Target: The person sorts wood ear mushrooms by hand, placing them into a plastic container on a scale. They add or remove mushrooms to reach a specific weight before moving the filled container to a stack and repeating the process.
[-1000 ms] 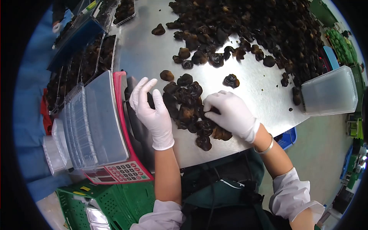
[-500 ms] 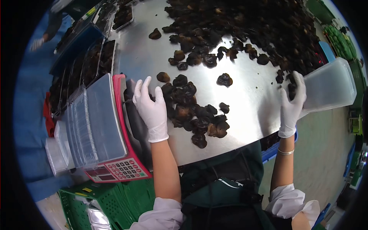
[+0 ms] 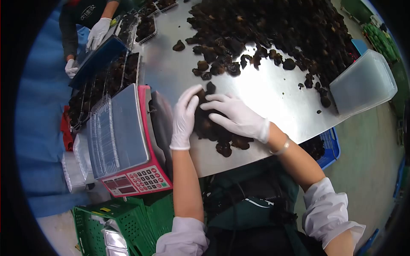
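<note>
Gathering a small heap of dark fungus (image 3: pixel 215 133) at the centre of the frame, a worker in white gloves is pressing it together from two sides on a brushed-steel table (image 3: pixel 273 96). The left hand (image 3: pixel 184 117) is standing edge-on against the heap's left flank, fingers straight and close together, gripping nothing. The right hand (image 3: pixel 237 116) is lying across the top with fingers splayed and slack, covering rather than clutching.

The step in hand looks like the bunching of one portion, well apart from the main pile (image 3: pixel 277 30) that is filling the upper part of the frame. Lifting it would likely call for both palms sliding under and closing. The pieces are loose, curled, glossy and wrinkled like thin leather, and several are lying outside the hands at the heap's lower edge.

Just left of the hands, a red-framed scale (image 3: pixel 128 128) with a flat grey pan is showing its keypad at the lower left, and a ribbed clear plastic tray (image 3: pixel 100 138) is resting at its left side. A frosted plastic tub (image 3: pixel 363 83) is sitting at the table's right edge. In the upper left, another person's gloved hand (image 3: pixel 99 30) is working beside filled trays (image 3: pixel 106 81).
</note>
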A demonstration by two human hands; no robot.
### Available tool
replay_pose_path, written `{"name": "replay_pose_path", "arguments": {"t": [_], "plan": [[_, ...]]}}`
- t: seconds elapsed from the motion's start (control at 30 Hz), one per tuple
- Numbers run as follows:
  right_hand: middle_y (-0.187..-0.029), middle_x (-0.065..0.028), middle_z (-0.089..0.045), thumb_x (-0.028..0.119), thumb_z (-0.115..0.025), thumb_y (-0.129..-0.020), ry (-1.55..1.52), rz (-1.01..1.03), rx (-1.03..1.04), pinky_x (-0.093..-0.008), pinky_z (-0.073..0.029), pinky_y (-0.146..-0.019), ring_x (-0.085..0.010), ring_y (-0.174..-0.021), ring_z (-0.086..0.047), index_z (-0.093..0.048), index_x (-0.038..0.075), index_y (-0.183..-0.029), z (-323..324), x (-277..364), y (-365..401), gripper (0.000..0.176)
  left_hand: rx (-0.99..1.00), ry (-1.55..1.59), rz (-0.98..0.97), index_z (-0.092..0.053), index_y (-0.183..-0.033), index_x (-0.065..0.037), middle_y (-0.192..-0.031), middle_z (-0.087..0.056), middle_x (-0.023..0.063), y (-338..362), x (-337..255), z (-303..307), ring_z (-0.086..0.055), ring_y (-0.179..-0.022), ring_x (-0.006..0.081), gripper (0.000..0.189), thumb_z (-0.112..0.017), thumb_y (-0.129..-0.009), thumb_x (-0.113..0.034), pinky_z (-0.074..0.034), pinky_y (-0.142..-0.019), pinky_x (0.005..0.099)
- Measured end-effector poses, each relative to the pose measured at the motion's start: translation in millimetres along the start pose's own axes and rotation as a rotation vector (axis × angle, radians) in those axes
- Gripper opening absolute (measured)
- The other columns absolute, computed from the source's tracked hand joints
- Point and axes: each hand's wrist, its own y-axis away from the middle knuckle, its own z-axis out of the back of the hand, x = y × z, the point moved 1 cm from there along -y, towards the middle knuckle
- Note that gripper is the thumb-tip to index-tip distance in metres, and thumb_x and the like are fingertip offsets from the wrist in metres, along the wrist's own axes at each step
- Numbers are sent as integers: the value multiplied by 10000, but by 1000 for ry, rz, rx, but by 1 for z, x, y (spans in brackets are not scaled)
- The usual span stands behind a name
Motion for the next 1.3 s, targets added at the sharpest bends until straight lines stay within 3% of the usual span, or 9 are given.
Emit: {"name": "replay_pose_path", "arguments": {"t": [0.23,0.37,0.47,0.6,0.7,0.77,0.87,1.1,1.3], "plan": [[-1515,-189,-407,229,-601,-970,-377,-215,-28,-418,-449,-1087,-332,-1322,-511,-501,81,-1439,60,-12,45,502,-69,85,77,-483,-1463,-24,-1404,-571,165,33,-21,-7,-488,-1348,278,486,-547,-1016,-203,-324,-1162,391],[-1571,-262,-281,480,-886,-706,-482,-570,141,-414,-458,-1081,-396,-1361,-467,-173,89,-1607,71,2,68,1214,-238,-160,-25,-372,-1540,-40,-1546,-405,195,51,-26,9,-351,-1450,312,613,-588,-1007,-251,-236,-1206,425],[-1587,-317,-220,443,-965,-533,154,-314,267,-471,-462,-1072,-516,-1289,-482,-101,114,-1616,71,13,87,1424,-138,-303,126,-222,-1579,-12,-1581,-296,272,80,-40,18,-303,-1455,427,1013,-774,-837,-426,-245,-1197,487],[-1577,-339,-218,357,-988,-478,329,-478,443,-508,-483,-1043,-517,-1222,-531,-125,138,-1615,50,40,59,1444,203,-664,272,-25,-1605,-21,-1583,-179,374,100,-63,6,-302,-1401,546,1495,-921,-545,-577,-270,-1172,537],[-1570,-329,-250,352,-995,-464,218,-322,314,-461,-506,-1023,-505,-1205,-542,-121,155,-1617,46,20,45,1461,174,-762,222,-29,-1615,-45,-1553,-170,425,104,-72,-14,-425,-1240,526,1527,-927,-506,-589,-342,-1110,527],[-1535,-285,-356,418,-943,-583,176,-123,180,-427,-530,-966,-448,-1158,-589,-267,133,-1575,58,2,28,1234,148,-776,221,-32,-1617,-51,-1558,-169,417,104,-65,-17,-430,-1226,510,1519,-926,-510,-585,-353,-1097,525],[-1061,-147,-667,309,-725,-899,166,-406,50,-399,-526,-868,-318,-958,-672,-691,62,-1174,66,-1,-13,371,114,-784,210,-39,-1620,-64,-1571,-164,393,107,-57,-19,-426,-1223,494,1502,-924,-520,-576,-359,-1087,529],[-839,-114,-686,296,-691,-897,129,-127,4,-402,-538,-733,-289,-773,-663,-750,86,-970,19,-43,-20,230,105,-731,137,-88,-1620,-73,-1592,-174,325,109,-55,-15,-427,-1198,454,1447,-904,-545,-593,-325,-1097,537],[-829,-48,-663,157,-751,-856,-213,-501,-92,-308,-541,-711,-135,-729,-632,-752,47,-941,31,-31,-9,138,133,-723,174,-100,-1621,-88,-1600,-157,288,107,-59,-18,-354,-1311,475,1457,-944,-513,-515,-314,-1118,551]]}}
